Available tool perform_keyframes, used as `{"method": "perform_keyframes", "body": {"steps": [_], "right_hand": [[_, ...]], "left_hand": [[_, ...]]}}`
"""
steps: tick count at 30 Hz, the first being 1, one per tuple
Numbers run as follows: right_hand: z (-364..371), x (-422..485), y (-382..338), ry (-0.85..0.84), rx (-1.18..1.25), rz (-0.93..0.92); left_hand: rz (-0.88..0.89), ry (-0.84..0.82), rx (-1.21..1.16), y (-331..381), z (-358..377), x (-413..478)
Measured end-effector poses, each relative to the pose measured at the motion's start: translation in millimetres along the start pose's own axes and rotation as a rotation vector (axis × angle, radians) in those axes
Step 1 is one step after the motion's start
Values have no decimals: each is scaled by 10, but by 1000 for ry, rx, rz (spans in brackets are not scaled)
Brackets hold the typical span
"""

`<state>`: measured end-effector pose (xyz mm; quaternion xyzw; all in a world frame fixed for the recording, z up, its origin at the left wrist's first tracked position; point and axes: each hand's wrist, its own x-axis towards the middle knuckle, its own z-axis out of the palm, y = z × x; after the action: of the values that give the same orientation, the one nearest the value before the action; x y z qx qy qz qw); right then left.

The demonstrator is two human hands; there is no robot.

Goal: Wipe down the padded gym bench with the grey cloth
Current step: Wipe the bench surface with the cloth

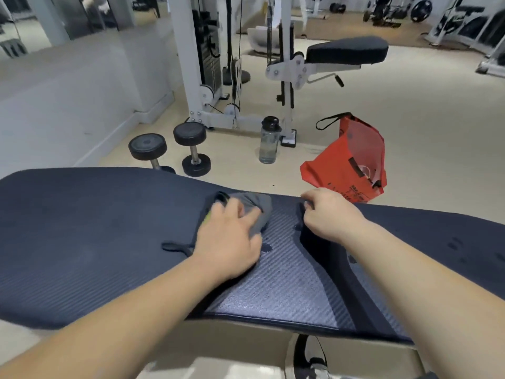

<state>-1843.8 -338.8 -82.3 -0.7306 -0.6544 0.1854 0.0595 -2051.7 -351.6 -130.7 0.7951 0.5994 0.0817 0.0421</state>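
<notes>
The dark padded gym bench (82, 242) runs across the view from left to right. A grey cloth (258, 206) with a yellow-green edge lies bunched on the pad near its far edge. My left hand (229, 236) presses down on the cloth, fingers spread over it, and looks blurred. My right hand (330, 212) rests on the far edge of the bench to the right of the cloth, its fingers curled over a fold in the pad where two sections meet.
Behind the bench on the floor stand two black dumbbells (191, 149), a clear water bottle (269, 140) and a red bag (352, 160). A white cable machine (207, 64) with a padded seat (347, 50) stands further back. A shoe (314, 356) shows below the bench.
</notes>
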Motion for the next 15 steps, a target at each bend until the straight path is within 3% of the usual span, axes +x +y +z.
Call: {"method": "perform_keyframes", "body": {"steps": [1, 3, 6, 7, 9, 13, 15], "right_hand": [[5, 3, 45, -16, 11, 6], [24, 3, 114, -36, 45, -3], [7, 19, 175, -6, 122, -13], [-10, 33, 191, 10, 142, -11], [-48, 61, 210, 35, 171, -8], [-89, 50, 188, 39, 210, -25], [-95, 20, 181, 20, 214, -33]], "left_hand": [[83, -9, -29, -10, -13, -3], [70, -55, -32, -163, -26, 212], [-225, -34, 1, -138, -7, 496], [-246, -24, 9, 14, 0, 479], [-108, -26, 26, 376, 47, 263], [502, -69, -60, 411, 10, -202], [465, -87, 28, 120, 11, 9]]}}
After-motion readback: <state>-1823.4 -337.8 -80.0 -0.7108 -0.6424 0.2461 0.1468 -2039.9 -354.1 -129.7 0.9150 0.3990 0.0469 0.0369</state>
